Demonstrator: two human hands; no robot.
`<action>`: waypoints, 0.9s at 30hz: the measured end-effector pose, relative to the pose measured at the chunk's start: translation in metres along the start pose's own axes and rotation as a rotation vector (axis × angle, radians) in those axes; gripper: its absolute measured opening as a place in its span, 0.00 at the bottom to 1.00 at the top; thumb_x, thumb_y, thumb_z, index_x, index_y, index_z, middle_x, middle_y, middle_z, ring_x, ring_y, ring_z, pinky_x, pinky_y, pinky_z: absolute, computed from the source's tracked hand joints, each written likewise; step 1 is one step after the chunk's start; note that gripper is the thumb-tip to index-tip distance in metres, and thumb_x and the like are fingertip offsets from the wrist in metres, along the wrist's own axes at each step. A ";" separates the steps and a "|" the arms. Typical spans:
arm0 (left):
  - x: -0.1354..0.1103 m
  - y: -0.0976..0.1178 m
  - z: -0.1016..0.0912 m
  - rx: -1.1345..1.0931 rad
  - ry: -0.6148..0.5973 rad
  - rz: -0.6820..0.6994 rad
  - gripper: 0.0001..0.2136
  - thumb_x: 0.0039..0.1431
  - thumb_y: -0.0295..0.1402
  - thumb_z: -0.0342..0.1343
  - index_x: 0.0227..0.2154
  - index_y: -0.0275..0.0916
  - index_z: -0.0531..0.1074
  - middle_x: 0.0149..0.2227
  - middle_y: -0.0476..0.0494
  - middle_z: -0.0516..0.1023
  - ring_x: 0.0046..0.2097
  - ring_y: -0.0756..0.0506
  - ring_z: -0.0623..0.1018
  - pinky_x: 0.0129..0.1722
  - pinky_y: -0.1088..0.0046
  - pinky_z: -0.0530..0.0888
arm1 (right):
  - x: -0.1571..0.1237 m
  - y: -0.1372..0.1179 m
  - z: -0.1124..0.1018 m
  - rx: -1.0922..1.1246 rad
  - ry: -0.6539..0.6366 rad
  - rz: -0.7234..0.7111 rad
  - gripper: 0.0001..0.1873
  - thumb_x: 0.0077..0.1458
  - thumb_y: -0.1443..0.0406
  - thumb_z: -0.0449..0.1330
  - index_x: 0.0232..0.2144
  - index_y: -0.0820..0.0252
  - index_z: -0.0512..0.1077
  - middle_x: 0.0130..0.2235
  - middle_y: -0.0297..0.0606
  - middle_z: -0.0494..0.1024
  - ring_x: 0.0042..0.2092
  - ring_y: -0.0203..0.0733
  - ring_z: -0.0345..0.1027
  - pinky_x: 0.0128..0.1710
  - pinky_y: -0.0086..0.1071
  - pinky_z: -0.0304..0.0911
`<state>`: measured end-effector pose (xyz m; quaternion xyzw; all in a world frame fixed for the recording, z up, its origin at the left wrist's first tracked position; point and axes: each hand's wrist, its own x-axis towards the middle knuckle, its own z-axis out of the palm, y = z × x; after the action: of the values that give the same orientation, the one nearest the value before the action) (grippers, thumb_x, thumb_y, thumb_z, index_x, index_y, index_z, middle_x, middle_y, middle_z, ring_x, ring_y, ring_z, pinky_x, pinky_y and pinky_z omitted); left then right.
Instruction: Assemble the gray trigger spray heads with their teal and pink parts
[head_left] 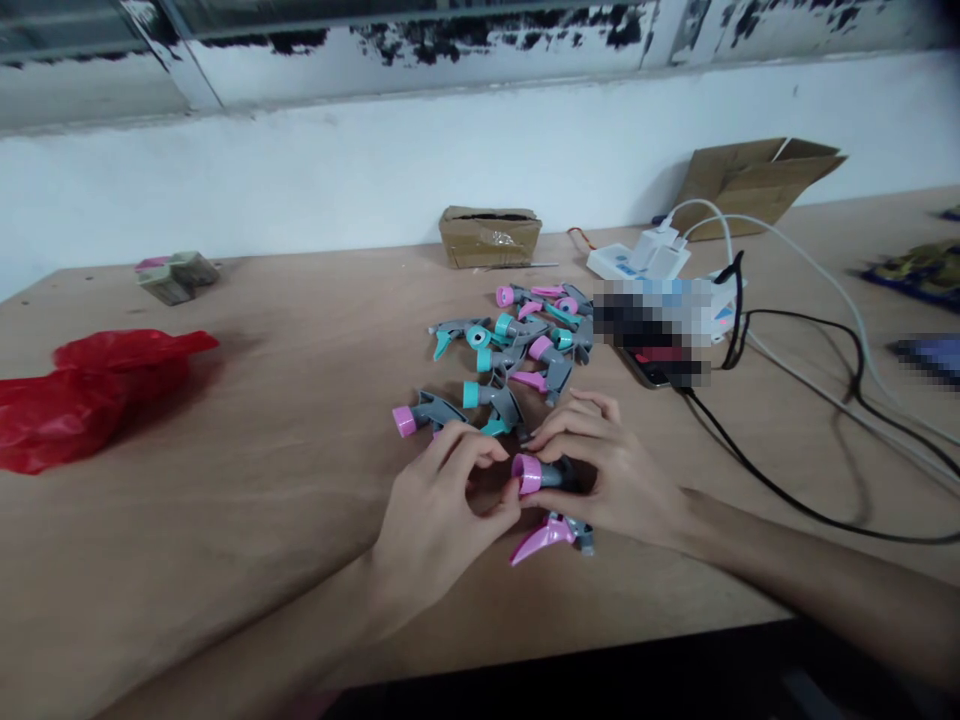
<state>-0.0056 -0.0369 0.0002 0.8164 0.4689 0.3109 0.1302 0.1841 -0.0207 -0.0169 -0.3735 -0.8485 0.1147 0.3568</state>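
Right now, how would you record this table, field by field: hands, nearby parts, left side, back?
Right hand: holds a grey-and-pink plastic spray head
Left hand: at its pink collar
Nearby parts: grey plastic spray heads with pink or turquoise collars
Left side: crumpled red plastic bag
Back: brown cardboard box, another with raised flaps, white plastic power strip

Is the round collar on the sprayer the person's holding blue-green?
No, the collar on the sprayer head in the person's right hand is pink.
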 end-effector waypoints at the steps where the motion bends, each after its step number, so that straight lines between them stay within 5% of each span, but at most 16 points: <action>1: -0.001 0.000 0.000 0.062 0.028 0.020 0.02 0.50 0.30 0.56 0.28 0.39 0.70 0.30 0.48 0.73 0.33 0.48 0.73 0.30 0.72 0.73 | 0.000 0.000 0.000 -0.009 0.013 0.007 0.12 0.45 0.56 0.63 0.27 0.56 0.69 0.34 0.32 0.76 0.40 0.38 0.68 0.53 0.42 0.46; 11: -0.003 -0.002 0.001 0.280 0.074 0.250 0.04 0.53 0.26 0.53 0.27 0.37 0.73 0.28 0.48 0.74 0.34 0.47 0.71 0.35 0.70 0.71 | 0.001 -0.004 0.005 -0.037 0.075 0.059 0.12 0.44 0.57 0.64 0.27 0.57 0.68 0.33 0.31 0.76 0.39 0.38 0.69 0.53 0.43 0.45; 17: 0.011 -0.007 -0.016 0.239 0.156 0.116 0.04 0.53 0.27 0.53 0.26 0.38 0.72 0.28 0.48 0.73 0.33 0.48 0.72 0.34 0.71 0.69 | 0.002 0.006 0.002 -0.009 0.059 0.098 0.13 0.44 0.55 0.64 0.30 0.55 0.70 0.36 0.31 0.76 0.42 0.39 0.69 0.54 0.44 0.45; 22: 0.019 -0.009 -0.025 -0.212 -0.061 -0.141 0.06 0.57 0.31 0.52 0.28 0.38 0.72 0.27 0.51 0.72 0.26 0.53 0.68 0.25 0.78 0.65 | 0.005 0.017 -0.001 0.067 0.045 0.088 0.16 0.44 0.55 0.64 0.36 0.52 0.71 0.45 0.34 0.74 0.49 0.43 0.65 0.53 0.46 0.48; 27: 0.018 -0.005 -0.023 -0.340 -0.212 -0.159 0.07 0.57 0.31 0.52 0.28 0.37 0.73 0.27 0.51 0.70 0.26 0.54 0.67 0.23 0.79 0.63 | 0.007 0.015 -0.005 0.109 0.009 0.013 0.17 0.45 0.56 0.64 0.39 0.52 0.71 0.52 0.38 0.68 0.54 0.46 0.60 0.53 0.46 0.51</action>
<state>-0.0174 -0.0212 0.0226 0.7713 0.4564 0.2866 0.3388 0.1922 -0.0059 -0.0169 -0.3597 -0.8368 0.1616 0.3798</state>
